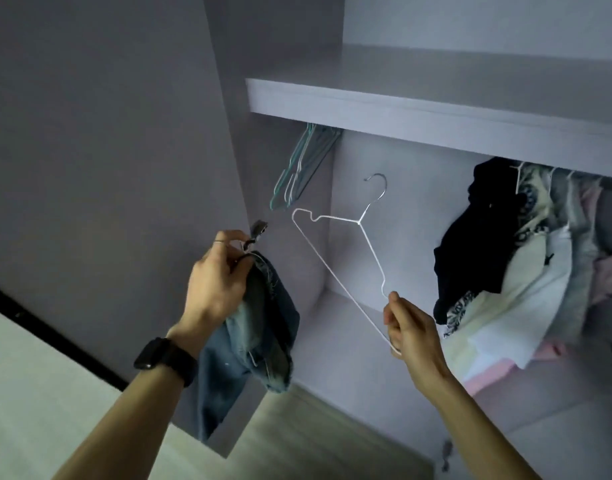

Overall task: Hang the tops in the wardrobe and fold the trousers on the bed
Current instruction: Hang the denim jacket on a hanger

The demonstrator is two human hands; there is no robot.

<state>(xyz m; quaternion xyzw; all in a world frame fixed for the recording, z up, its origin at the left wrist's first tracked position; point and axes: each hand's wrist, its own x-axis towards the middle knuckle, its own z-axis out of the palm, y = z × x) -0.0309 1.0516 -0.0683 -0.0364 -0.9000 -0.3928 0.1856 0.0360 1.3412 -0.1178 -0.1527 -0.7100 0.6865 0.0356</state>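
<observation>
denim garment (259, 327) blue | hanger (339, 244) white | wardrobe (401, 109) lilac-grey

Gripped a bunched denim garment (259, 327) in the left hand (216, 282), pinched a white wire hanger (342, 244) in the right hand (413, 329), facing the wardrobe (401, 109).

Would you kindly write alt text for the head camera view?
A person's right hand holds a white wire hanger by one end while the left hand grips a denim garment, facing an open wardrobe with hung clothes and spare hangers.
</observation>
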